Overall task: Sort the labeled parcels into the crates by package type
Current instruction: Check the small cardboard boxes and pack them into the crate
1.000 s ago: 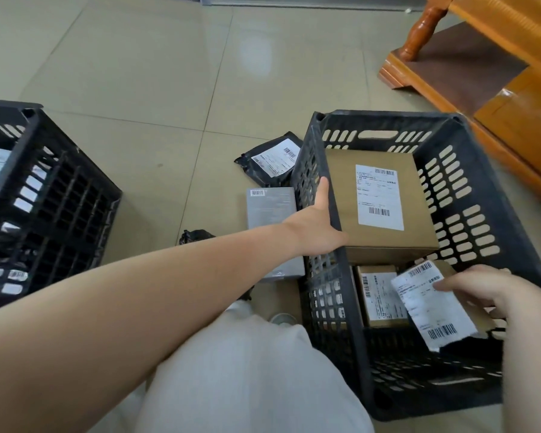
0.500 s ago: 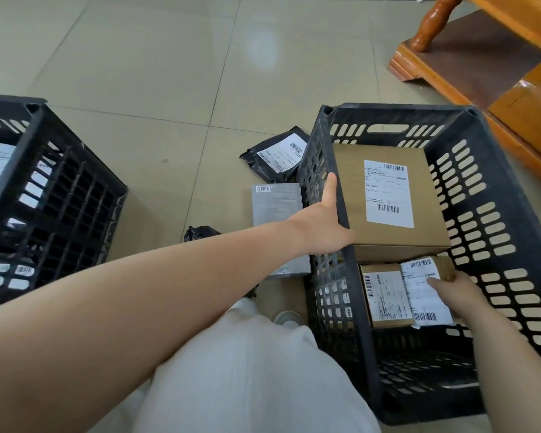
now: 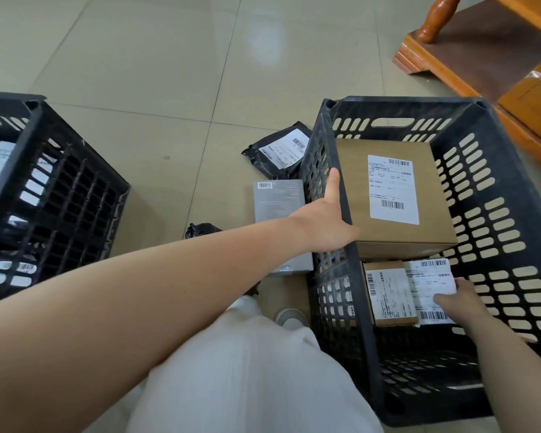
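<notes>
The black crate on the right (image 3: pixel 509 195) holds a large cardboard box (image 3: pixel 350 170) with a white label and, nearer to me, a small cardboard box (image 3: pixel 388 292). Beside that lies another small labeled box (image 3: pixel 428 276) deep in the crate, under my right hand (image 3: pixel 459 300), whose fingers rest on its label. My left hand (image 3: pixel 328 223) grips the crate's left rim, thumb along the edge and fingers inside against the large box. On the floor left of the crate lie a grey box (image 3: pixel 277 198) and a black poly mailer (image 3: pixel 281 148).
A second black crate (image 3: pixel 60 189) with labeled parcels inside stands at the left. A small black bag (image 3: pixel 200 229) peeks out behind my left forearm. Wooden furniture (image 3: pixel 494 64) stands at the back right. My white-clad knee fills the foreground; tiled floor lies beyond.
My right hand has lowered the small labeled box from above the crate down to its floor beside the other small box. My left hand has stayed on the rim.
</notes>
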Demonstrator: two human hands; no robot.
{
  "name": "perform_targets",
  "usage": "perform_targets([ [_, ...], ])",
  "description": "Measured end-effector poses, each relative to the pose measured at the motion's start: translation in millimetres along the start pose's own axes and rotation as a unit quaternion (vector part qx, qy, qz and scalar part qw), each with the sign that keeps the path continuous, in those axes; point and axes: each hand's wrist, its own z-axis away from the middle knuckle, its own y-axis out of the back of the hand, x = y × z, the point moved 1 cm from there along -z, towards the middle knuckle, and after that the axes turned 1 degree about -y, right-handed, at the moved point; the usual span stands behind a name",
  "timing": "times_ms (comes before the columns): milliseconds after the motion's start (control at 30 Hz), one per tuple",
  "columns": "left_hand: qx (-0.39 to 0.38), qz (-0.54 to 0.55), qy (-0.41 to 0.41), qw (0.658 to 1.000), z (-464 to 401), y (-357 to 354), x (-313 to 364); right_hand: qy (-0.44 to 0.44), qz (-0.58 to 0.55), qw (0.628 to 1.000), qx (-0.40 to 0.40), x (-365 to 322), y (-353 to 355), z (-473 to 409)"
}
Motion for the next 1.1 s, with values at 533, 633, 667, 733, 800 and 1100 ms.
perform_targets([
  [533, -0.002, 0.011, -0.002, 1.000, -0.4, 0.4, -1.4, 0.038, 0.162, 0.986, 0.016, 4.6, -9.1, -21.0],
  [633, -0.004, 0.026, -0.003, 1.000, -1.0, -0.6, -3.2, 0.045, 0.171, 0.984, 0.009, 7.1, -8.3, -22.5],
  [667, -0.006, 0.034, -0.003, 0.999, -1.5, -1.0, -4.2, 0.039, 0.167, 0.985, 0.006, 3.7, -7.1, -17.1],
  [733, -0.009, 0.060, 0.001, 0.998, -1.6, -1.3, -5.7, 0.030, 0.148, 0.989, 0.003, 0.5, -8.0, -17.9],
  [800, -0.009, 0.080, -0.001, 0.997, -2.2, -1.6, -7.5, 0.010, 0.127, 0.992, 0.010, -15.2, -7.0, -1.0],
  [1100, 0.000, 0.123, -0.003, 0.992, 0.4, 24.7, -27.1, 0.046, 0.035, 0.989, 0.136, -101.7, 34.8, 69.2],
])
